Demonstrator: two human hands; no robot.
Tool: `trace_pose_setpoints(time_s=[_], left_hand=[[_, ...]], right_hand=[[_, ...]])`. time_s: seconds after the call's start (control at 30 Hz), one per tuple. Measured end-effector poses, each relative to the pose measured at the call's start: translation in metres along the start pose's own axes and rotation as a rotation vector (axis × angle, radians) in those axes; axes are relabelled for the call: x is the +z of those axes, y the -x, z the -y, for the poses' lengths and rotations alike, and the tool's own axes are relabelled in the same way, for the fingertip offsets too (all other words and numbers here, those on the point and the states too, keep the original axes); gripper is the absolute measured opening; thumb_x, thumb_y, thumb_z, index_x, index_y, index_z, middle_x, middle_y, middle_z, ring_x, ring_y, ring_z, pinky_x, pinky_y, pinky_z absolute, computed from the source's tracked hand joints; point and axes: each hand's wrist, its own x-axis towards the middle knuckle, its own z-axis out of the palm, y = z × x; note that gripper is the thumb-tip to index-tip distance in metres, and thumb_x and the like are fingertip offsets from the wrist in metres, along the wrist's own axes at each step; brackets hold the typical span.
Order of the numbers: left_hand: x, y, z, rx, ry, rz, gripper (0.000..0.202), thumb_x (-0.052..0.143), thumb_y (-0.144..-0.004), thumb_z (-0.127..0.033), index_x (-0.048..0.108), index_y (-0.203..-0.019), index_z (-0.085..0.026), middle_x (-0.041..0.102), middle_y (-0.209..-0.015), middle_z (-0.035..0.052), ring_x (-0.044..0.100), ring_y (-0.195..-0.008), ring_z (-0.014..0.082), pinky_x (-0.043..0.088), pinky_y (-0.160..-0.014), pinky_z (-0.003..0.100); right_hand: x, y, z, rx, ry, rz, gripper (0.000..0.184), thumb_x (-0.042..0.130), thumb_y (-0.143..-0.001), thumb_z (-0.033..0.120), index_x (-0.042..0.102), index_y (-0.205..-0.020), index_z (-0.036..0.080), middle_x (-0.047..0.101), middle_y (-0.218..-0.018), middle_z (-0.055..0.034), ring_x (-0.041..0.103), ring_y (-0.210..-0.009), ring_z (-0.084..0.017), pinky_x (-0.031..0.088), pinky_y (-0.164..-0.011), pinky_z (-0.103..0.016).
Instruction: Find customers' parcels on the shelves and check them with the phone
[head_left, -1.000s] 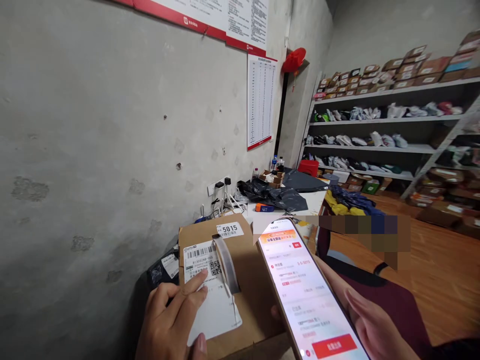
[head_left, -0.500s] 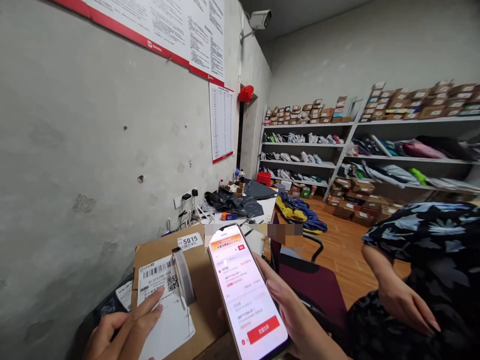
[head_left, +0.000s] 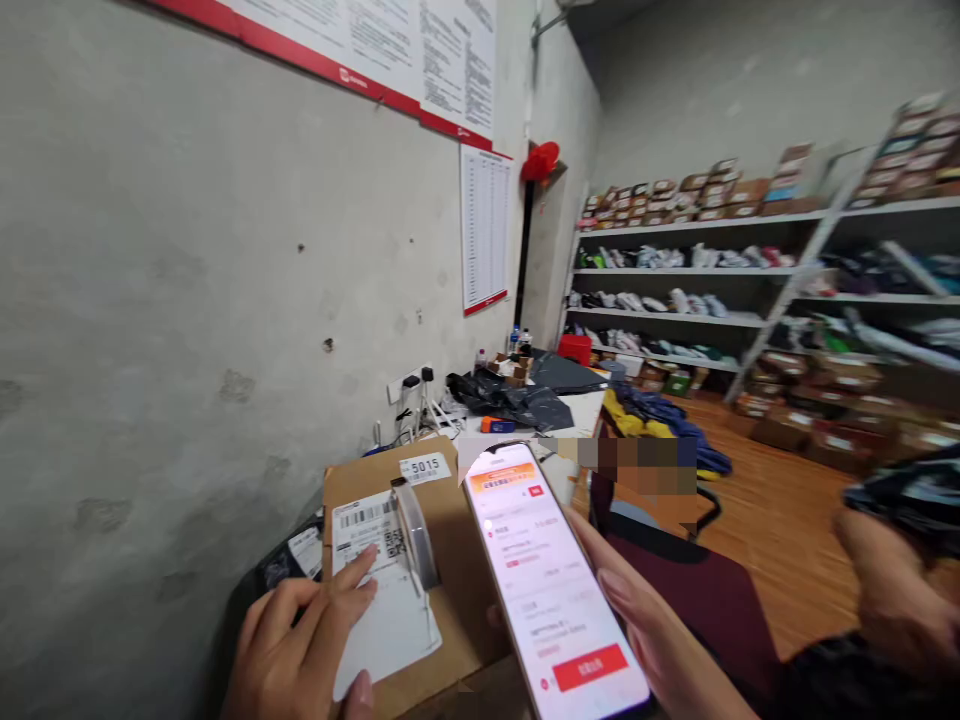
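Note:
My right hand [head_left: 630, 610] is wrapped around a smartphone [head_left: 551, 590], its lit screen showing a list and a red button. Left of the phone is a cardboard box [head_left: 465, 600] with a white shipping label [head_left: 390, 635] and a small tag [head_left: 425, 467] reading 5015. A clear plastic handle [head_left: 416, 535] sticks up from the box beside the label's code. My left hand [head_left: 300, 640] rests on the label, index and middle fingers stretched out, holding nothing.
Black plastic bags [head_left: 510, 400] lie on the white table behind the box. A dark red chair [head_left: 690, 590] stands to the right. Another person's arm [head_left: 892, 590] is at the right edge. Shelves [head_left: 690, 270] full of parcels line the back.
The view has swung left, so the box, phone and hands appear further right. The other person's arm sits nearer the frame's right edge. My hands keep their places on label and phone.

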Motion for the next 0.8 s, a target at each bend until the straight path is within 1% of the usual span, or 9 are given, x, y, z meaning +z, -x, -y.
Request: trace_pose_setpoints(time_s=[0.07,0.13,0.23,0.37,0.47,0.6,0.67,0.73,0.8], left_hand=[[-0.009,-0.006,-0.001,0.031,-0.041,0.070,0.034,0.052,-0.075,-0.024,0.056,-0.109,-0.020,0.067,-0.124,0.0044,0.050,-0.081,0.0220,0.044,-0.069,0.037],[-0.016,-0.013,-0.003,0.024,-0.067,0.151,0.038,0.055,-0.070,-0.020,0.055,-0.108,-0.019,0.065,-0.127,0.0075,0.052,-0.080,0.0216,0.048,-0.067,0.036],[-0.021,-0.019,-0.007,0.021,-0.075,0.206,0.040,0.055,-0.067,-0.018,0.054,-0.107,-0.017,0.061,-0.132,0.0114,0.052,-0.079,0.0218,0.051,-0.066,0.037],[-0.019,-0.019,-0.008,0.020,-0.069,0.215,0.040,0.055,-0.069,-0.021,0.053,-0.108,-0.016,0.059,-0.135,0.0132,0.052,-0.079,0.0223,0.053,-0.066,0.039],[-0.017,-0.017,-0.008,0.021,-0.060,0.209,0.041,0.055,-0.068,-0.020,0.053,-0.108,-0.016,0.058,-0.136,0.0135,0.052,-0.079,0.0226,0.054,-0.066,0.040],[-0.014,-0.014,-0.005,-0.019,-0.042,0.208,0.047,0.054,-0.064,-0.015,0.053,-0.112,-0.017,0.057,-0.137,0.0110,0.051,-0.082,0.0226,0.054,-0.068,0.039],[-0.011,-0.010,-0.001,-0.019,-0.012,0.193,0.048,0.053,-0.065,-0.017,0.053,-0.113,-0.018,0.055,-0.140,0.0093,0.050,-0.081,0.0228,0.052,-0.067,0.039],[-0.007,-0.007,0.003,-0.009,0.023,0.178,0.044,0.053,-0.069,-0.022,0.053,-0.113,-0.020,0.052,-0.143,0.0077,0.048,-0.080,0.0232,0.050,-0.066,0.040],[-0.004,-0.005,0.006,0.001,0.058,0.170,0.039,0.053,-0.073,-0.027,0.053,-0.112,-0.021,0.051,-0.145,0.0064,0.047,-0.080,0.0234,0.049,-0.066,0.039]], right_hand=[[0.001,0.001,0.003,0.045,-0.004,-0.018,0.081,0.074,-0.070,0.056,0.040,-0.141,0.034,0.066,-0.124,-0.0091,0.071,-0.093,-0.034,0.053,-0.083,-0.046],[0.001,0.001,0.006,0.078,-0.003,-0.029,0.088,0.074,-0.069,0.056,0.035,-0.145,0.034,0.066,-0.125,-0.0102,0.071,-0.093,-0.034,0.053,-0.082,-0.046],[0.000,0.001,0.009,0.099,-0.004,-0.043,0.096,0.074,-0.069,0.057,0.026,-0.149,0.035,0.068,-0.120,-0.0100,0.071,-0.092,-0.036,0.053,-0.080,-0.047],[-0.002,0.000,0.009,0.108,0.057,-0.049,0.095,0.071,-0.069,0.059,0.026,-0.149,0.036,0.068,-0.122,-0.0096,0.069,-0.095,-0.037,0.051,-0.083,-0.050],[-0.002,0.000,0.009,0.107,0.064,-0.053,0.094,0.071,-0.069,0.059,0.028,-0.149,0.035,0.068,-0.120,-0.0103,0.070,-0.092,-0.037,0.050,-0.084,-0.051],[-0.001,0.001,0.009,0.104,0.078,-0.041,0.095,0.070,-0.070,0.060,0.026,-0.150,0.034,0.067,-0.122,-0.0116,0.070,-0.091,-0.038,0.050,-0.084,-0.053],[-0.001,0.002,0.008,0.105,0.077,-0.051,0.096,0.070,-0.071,0.060,0.024,-0.151,0.034,0.066,-0.125,-0.0118,0.070,-0.094,-0.038,0.050,-0.084,-0.052],[-0.002,0.003,0.007,0.096,0.071,-0.055,0.099,0.073,-0.069,0.057,0.023,-0.151,0.033,0.065,-0.126,-0.0118,0.069,-0.097,-0.037,0.052,-0.082,-0.050],[-0.002,0.003,0.006,0.076,0.074,-0.010,0.106,0.080,-0.064,0.048,0.022,-0.151,0.031,0.067,-0.123,-0.0121,0.068,-0.100,-0.036,0.053,-0.079,-0.046]])
